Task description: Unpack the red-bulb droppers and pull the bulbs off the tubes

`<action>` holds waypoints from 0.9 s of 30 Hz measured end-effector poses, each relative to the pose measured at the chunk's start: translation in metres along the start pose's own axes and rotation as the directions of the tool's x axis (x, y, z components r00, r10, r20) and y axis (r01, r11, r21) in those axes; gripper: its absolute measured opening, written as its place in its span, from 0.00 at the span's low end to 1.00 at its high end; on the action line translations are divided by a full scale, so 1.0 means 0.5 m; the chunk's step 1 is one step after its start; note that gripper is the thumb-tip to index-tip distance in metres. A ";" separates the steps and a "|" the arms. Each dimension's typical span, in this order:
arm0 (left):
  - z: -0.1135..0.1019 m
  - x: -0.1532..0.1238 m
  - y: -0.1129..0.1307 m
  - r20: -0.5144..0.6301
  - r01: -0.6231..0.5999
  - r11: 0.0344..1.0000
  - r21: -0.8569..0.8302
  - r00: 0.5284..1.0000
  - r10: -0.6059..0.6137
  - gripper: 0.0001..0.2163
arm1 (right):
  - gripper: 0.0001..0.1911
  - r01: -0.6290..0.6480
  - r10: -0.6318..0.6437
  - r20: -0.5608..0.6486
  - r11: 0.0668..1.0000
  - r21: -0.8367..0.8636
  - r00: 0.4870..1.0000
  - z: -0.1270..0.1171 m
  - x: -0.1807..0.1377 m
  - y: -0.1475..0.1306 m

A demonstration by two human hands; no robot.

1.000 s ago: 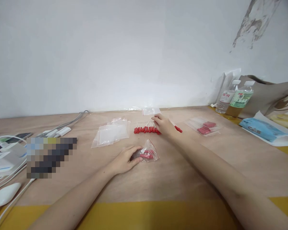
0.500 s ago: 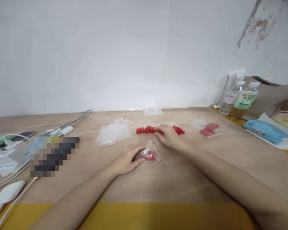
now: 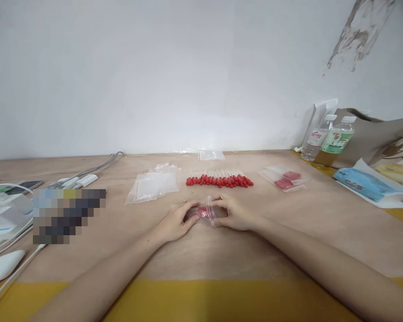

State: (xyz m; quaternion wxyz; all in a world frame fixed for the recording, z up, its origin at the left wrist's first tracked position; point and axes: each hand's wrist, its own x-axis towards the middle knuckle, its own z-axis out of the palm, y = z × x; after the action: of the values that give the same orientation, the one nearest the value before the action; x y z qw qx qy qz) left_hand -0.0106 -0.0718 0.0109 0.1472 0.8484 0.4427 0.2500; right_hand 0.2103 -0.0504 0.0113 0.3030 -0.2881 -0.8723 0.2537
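A small clear zip bag (image 3: 207,211) with red pieces inside lies on the table between my hands. My left hand (image 3: 177,222) curls round its left side, fingers and thumb closed on the plastic. At the bag's right end, by the red-edged mouth, my right hand (image 3: 237,213) grips the film between bent fingers and thumb. Whether a stick is also in those fingers I cannot make out. Just beyond lies a row of white sticks with red heads (image 3: 220,180), their heads toward me.
Several flat clear zip bags (image 3: 151,185) lie to the left, another bag (image 3: 211,155) by the wall. Bags with red contents (image 3: 285,179) lie right. Bottles (image 3: 336,142) and a blue tissue pack (image 3: 371,183) stand farther right; chargers and a cable (image 3: 27,268) are left.
My right hand has come back from the row of red-headed sticks to the bag's mouth. My left hand stays on the bag. The view has shifted slightly.
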 end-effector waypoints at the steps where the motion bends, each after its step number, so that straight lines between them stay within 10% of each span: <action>1: 0.000 0.001 -0.001 0.006 -0.009 1.000 -0.006 1.000 0.009 0.17 | 0.21 -0.005 0.005 -0.011 1.000 -0.006 1.000 0.002 0.001 0.000; 8: -0.002 0.004 0.003 0.018 -0.027 0.999 0.018 0.999 0.027 0.17 | 0.06 -0.041 0.040 -0.021 0.998 -0.048 0.999 0.025 0.012 -0.004; 20: -0.004 0.004 0.005 0.039 -0.053 0.999 -0.008 0.998 0.054 0.18 | 0.20 0.031 -0.031 -0.023 0.999 -0.039 0.999 0.020 0.005 -0.004; 27: -0.001 0.002 -0.001 0.046 -0.005 1.000 -0.003 0.999 0.005 0.19 | 0.12 -0.049 0.049 -0.137 0.999 0.003 0.989 0.022 0.009 0.005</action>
State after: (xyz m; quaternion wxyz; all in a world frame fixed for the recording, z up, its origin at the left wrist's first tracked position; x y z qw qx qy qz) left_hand -0.0105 -0.0705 0.0115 0.1582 0.8550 0.4365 0.2313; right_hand 0.2010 -0.0487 0.0040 0.3561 -0.3261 -0.8420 0.2406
